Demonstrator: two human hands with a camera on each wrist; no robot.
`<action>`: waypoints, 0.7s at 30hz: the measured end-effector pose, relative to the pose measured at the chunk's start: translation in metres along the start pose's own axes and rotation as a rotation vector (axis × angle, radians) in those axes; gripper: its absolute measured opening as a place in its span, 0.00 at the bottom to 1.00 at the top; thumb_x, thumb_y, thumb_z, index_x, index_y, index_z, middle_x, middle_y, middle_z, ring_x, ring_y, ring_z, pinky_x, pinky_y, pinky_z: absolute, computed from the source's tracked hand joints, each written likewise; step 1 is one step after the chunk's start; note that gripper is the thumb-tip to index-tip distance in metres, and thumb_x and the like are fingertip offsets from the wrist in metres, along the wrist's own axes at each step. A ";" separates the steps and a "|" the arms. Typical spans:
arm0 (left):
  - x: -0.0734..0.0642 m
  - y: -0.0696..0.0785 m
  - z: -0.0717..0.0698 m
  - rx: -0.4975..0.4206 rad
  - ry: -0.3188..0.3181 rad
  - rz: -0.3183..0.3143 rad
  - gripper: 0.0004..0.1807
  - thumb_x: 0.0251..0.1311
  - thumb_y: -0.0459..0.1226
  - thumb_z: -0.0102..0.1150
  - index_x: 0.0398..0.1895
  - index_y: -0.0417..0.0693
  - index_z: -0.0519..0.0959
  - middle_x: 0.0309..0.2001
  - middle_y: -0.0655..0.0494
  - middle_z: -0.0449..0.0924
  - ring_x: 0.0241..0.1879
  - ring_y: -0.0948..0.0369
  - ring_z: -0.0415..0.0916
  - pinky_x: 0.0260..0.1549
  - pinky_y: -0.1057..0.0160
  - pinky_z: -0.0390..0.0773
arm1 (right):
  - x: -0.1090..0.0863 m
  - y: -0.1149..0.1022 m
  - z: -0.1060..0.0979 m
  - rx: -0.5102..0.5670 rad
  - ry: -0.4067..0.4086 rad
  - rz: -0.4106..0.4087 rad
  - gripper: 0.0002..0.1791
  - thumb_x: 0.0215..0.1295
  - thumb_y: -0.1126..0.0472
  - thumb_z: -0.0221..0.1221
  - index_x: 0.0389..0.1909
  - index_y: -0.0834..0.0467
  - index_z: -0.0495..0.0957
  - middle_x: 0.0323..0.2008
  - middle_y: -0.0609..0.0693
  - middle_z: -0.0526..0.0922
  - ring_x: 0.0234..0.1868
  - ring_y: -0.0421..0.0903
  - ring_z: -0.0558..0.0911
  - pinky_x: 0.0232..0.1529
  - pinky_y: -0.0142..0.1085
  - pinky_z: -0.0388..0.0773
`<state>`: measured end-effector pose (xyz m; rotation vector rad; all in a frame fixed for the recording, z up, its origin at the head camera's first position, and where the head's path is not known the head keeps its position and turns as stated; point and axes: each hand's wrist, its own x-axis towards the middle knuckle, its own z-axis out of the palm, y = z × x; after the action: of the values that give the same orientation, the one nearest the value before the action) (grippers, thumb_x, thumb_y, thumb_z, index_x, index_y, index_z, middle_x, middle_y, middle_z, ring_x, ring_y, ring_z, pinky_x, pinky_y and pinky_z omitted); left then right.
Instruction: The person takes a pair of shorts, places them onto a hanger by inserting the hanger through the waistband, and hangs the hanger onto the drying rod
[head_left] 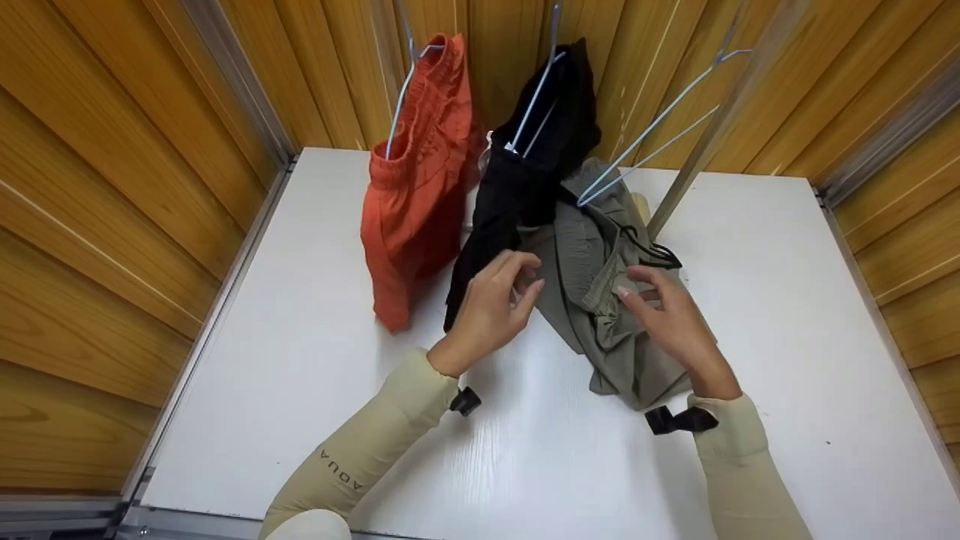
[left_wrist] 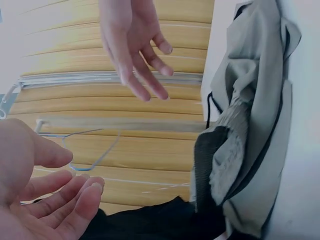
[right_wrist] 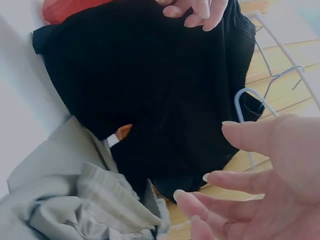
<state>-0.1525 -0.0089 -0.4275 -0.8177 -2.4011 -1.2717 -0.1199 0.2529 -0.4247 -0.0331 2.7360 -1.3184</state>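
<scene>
Grey-green drawstring pants (head_left: 637,367) lie crumpled on the white table, their elastic waistband (head_left: 589,262) facing up and a black cord (head_left: 656,255) trailing on the right. Above that waistband is my right hand (head_left: 671,319), fingers loosely bent and holding nothing. My left hand (head_left: 491,304) hovers left of the pants, in front of the black shorts (head_left: 517,180), also holding nothing. In the left wrist view, a gap shows between its thumb and fingers (left_wrist: 85,200). A bare blue wire hanger (head_left: 637,150) hangs over the back of the grey-green pants.
Orange-red shorts (head_left: 416,217) hang on a wire hanger at the left, beside the black shorts on another hanger (head_left: 536,97). A slanted pole (head_left: 697,161) rises behind the grey-green pants. Wood-look panels (head_left: 112,187) wall in the white table (head_left: 247,360).
</scene>
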 end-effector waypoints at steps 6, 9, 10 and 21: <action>-0.004 -0.005 0.009 -0.061 -0.035 -0.065 0.08 0.65 0.37 0.57 0.44 0.44 0.77 0.34 0.50 0.78 0.32 0.58 0.77 0.31 0.68 0.77 | 0.004 0.000 0.010 0.088 0.050 0.046 0.29 0.72 0.48 0.51 0.67 0.59 0.64 0.65 0.60 0.70 0.61 0.56 0.72 0.53 0.44 0.71; -0.006 -0.008 0.015 -0.100 -0.052 -0.116 0.08 0.65 0.37 0.58 0.43 0.44 0.77 0.34 0.52 0.79 0.31 0.58 0.78 0.31 0.67 0.79 | 0.009 0.000 0.015 0.108 0.065 0.084 0.29 0.72 0.47 0.51 0.67 0.59 0.64 0.65 0.59 0.69 0.61 0.54 0.71 0.53 0.42 0.70; -0.007 -0.009 0.016 -0.115 -0.056 -0.134 0.08 0.64 0.37 0.58 0.43 0.44 0.78 0.34 0.52 0.79 0.31 0.58 0.78 0.32 0.65 0.79 | 0.010 0.001 0.017 0.108 0.071 0.093 0.29 0.72 0.48 0.51 0.67 0.60 0.64 0.65 0.59 0.69 0.62 0.54 0.71 0.54 0.42 0.70; -0.012 -0.020 0.028 -0.259 -0.128 -0.306 0.09 0.64 0.38 0.59 0.43 0.44 0.78 0.36 0.51 0.81 0.33 0.56 0.78 0.33 0.65 0.78 | 0.021 0.015 0.032 0.107 0.138 0.173 0.31 0.70 0.49 0.54 0.67 0.62 0.62 0.66 0.61 0.67 0.62 0.56 0.72 0.54 0.45 0.72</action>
<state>-0.1549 0.0014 -0.4621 -0.6295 -2.5721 -1.7237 -0.1369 0.2359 -0.4582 0.3072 2.6987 -1.4656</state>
